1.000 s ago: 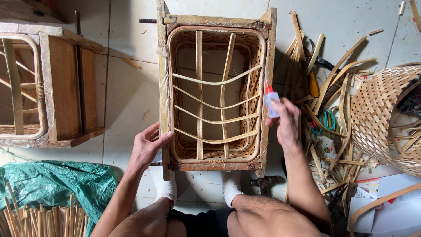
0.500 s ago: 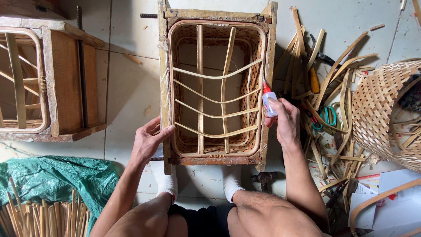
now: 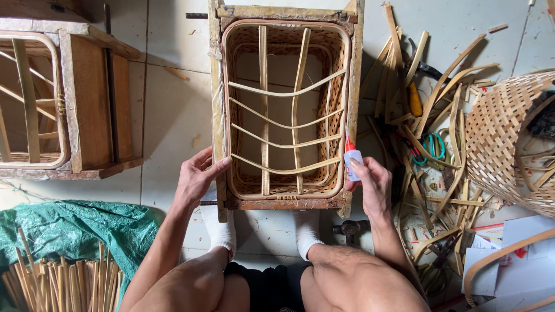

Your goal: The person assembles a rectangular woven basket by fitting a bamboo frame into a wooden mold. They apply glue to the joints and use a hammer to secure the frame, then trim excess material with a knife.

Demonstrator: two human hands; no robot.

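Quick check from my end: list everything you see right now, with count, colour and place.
wooden frame: one, brown, centre, around a basket
basket: one, tan rattan, inside the frame
glue bottle: one, white with red tip, at the frame's right edge
second frame: one, brown, left
woven basket: one, tan, right
cane strips: many, tan, right floor
tarp: one, green, lower left
sticks: bundle, tan, lower left
left hand: on the frame's left side
right hand: holds the glue bottle

Round woven basket, green tarp, loose bamboo strips.
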